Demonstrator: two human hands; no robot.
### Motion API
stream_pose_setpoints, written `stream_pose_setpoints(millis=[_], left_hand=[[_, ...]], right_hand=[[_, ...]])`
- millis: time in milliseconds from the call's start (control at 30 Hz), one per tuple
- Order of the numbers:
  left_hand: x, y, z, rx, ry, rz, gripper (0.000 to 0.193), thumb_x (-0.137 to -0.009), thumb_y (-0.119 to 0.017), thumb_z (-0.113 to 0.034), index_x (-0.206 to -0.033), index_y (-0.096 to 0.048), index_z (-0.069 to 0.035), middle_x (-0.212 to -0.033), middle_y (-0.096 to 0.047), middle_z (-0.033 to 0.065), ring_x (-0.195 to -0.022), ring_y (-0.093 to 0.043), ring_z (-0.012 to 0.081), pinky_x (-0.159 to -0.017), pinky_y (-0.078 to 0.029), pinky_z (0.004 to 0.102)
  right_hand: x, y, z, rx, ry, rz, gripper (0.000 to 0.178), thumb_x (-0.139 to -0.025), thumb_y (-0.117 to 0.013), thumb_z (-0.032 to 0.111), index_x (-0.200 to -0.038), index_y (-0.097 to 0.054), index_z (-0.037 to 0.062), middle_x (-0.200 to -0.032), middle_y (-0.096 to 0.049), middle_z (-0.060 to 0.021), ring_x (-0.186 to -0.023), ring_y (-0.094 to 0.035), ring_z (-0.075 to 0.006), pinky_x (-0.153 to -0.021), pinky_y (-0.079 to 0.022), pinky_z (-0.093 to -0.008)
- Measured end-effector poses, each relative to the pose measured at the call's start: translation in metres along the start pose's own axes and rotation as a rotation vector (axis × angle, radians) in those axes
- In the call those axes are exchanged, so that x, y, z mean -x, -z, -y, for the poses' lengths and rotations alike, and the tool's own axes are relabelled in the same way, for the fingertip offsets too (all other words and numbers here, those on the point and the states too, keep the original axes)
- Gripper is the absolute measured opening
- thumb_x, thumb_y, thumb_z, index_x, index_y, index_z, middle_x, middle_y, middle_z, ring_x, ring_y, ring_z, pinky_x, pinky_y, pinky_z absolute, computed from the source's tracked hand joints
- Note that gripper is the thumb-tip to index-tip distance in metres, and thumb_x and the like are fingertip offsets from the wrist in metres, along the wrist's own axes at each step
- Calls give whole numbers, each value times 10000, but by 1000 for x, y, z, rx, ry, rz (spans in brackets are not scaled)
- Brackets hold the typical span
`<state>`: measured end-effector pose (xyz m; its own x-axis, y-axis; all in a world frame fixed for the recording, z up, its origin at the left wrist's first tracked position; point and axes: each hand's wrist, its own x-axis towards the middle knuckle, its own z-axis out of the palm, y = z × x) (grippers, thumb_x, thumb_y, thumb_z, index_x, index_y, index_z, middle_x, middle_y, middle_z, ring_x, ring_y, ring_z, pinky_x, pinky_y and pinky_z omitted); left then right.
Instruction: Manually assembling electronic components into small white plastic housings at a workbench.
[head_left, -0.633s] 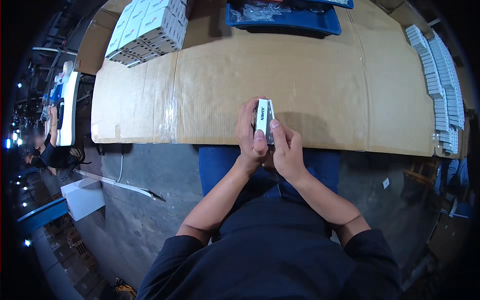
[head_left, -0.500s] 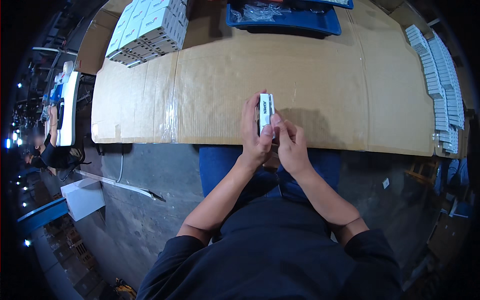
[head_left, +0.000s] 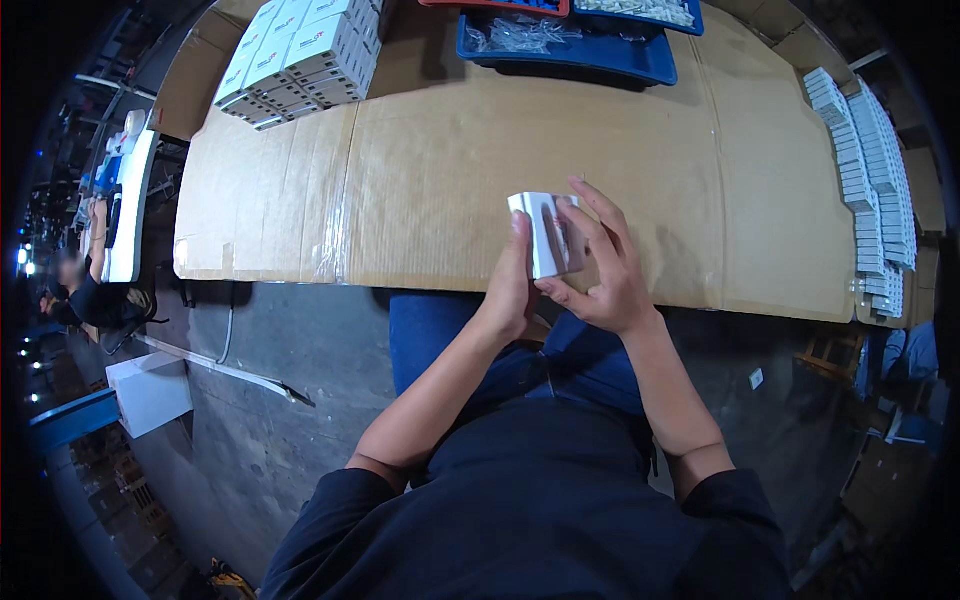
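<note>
In front of my body, over the near edge of the table, I hold a small white box (head_left: 543,240) upright. Two pale faces show, and its right face is in shade with a little red print. My left hand (head_left: 512,280) is closed against the left side, thumb along the face. My right hand (head_left: 615,272) curves around the right side, thumb at the lower edge and a fingertip by the upper right corner. Its forefinger sticks up, away from the box. The fingers hide part of the right face.
Cardboard covers the table (head_left: 440,190). White boxes (head_left: 310,50) stand stacked at the far left. A blue tray (head_left: 640,60) with clear plastic pieces lies at the back, beside red and blue bins. White rows of boxes (head_left: 880,170) line the right edge. Another person (head_left: 100,290) sits far left.
The box has turned from showing a narrow printed side to showing wider white faces. My right hand has opened out and moved right, from pinching its edge to curving around it.
</note>
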<state>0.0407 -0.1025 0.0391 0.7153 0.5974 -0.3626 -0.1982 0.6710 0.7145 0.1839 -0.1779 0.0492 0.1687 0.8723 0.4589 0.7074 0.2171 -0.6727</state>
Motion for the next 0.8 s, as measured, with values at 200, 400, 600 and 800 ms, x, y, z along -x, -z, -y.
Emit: stream_pose_setpoints(millis=[200, 400, 600, 800], left_hand=[[15, -18, 8, 168, 51, 32, 677, -1062, -355, -643, -1404, -489, -74, -1231, -625, 103, -1108, -647, 222, -935, -561, 364], [20, -16, 4, 150, 83, 18, 672, -1070, -337, -638, -1374, -502, -62, -1170, -635, 89, -1070, -647, 195, -933, -546, 345], [6, 9, 23, -151, -157, 140, 634, -1074, -454, -486, -1507, -384, -28, -1330, -567, 125, -1207, -589, 239, -1063, -462, 396], [2, 1, 11, -578, -558, 87, 768, -1047, -537, -291, -1649, -118, -64, -1546, -386, 207, -1382, -461, 281, -1161, -361, 431]], right_hand=[[-8, -6, -15, 5, 296, -45, 739, -912, -692, 511, -1342, -584, -80, -1399, -584, -277, -1253, -593, -474, -1080, -478, -518], [-1, -14, -16, -57, 328, -101, 732, -942, -658, 496, -1357, -572, -100, -1381, -580, -305, -1245, -600, -475, -1054, -500, -505], [5, -27, -2, -299, 43, -206, 798, -1023, -483, 612, -1381, -567, -97, -1398, -580, -285, -1299, -584, -409, -1087, -473, -458], [-2, -23, 10, -540, -244, -178, 791, -1083, -309, 599, -1404, -557, -80, -1556, -454, -212, -1433, -458, -335, -1166, -371, -433]])
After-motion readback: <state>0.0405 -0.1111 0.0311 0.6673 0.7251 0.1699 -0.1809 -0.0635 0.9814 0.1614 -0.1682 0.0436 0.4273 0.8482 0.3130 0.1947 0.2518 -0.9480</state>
